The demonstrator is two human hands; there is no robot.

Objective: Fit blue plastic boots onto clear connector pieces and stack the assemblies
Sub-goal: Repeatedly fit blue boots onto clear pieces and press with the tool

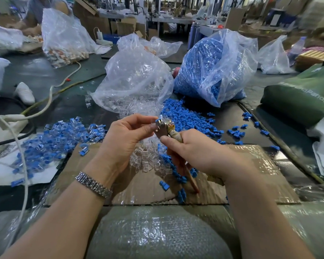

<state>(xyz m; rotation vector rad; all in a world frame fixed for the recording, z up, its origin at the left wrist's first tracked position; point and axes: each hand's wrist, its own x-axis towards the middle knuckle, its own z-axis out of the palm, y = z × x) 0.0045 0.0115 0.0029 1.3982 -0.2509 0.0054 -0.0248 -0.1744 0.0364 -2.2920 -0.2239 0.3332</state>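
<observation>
Dark bench (51,71) runs across the whole view, w/ a flat sheet of cardboard (247,176) lying at 6 o'clock under both forearms. Bag of blue boots (209,71) stands at 1 o'clock, open at top; clear bag of connector pieces (135,85) sits just beside it at 12, touching its lower left side. Green bag (303,98) lies at 3 o'clock, well apart from the work. Heap of finished assemblies (60,135), blue and clear together, spreads at 9 o'clock, partly on white paper. Loose blue boots (191,118) scatter from centre out toward 2 o'clock; a small pile of loose clear pieces (148,159) rests on the cardboard near centre, between the wrists. Right hand (196,152) is wrapped round the handles of a plier-type tool (165,128), thumb on top, metal head pointing up to 12. Left hand (125,135), metal watch band at wrist, has fingertips pinched on a small part (158,120) at the tool head; a bit of blue shows there, rest too small to tell.
</observation>
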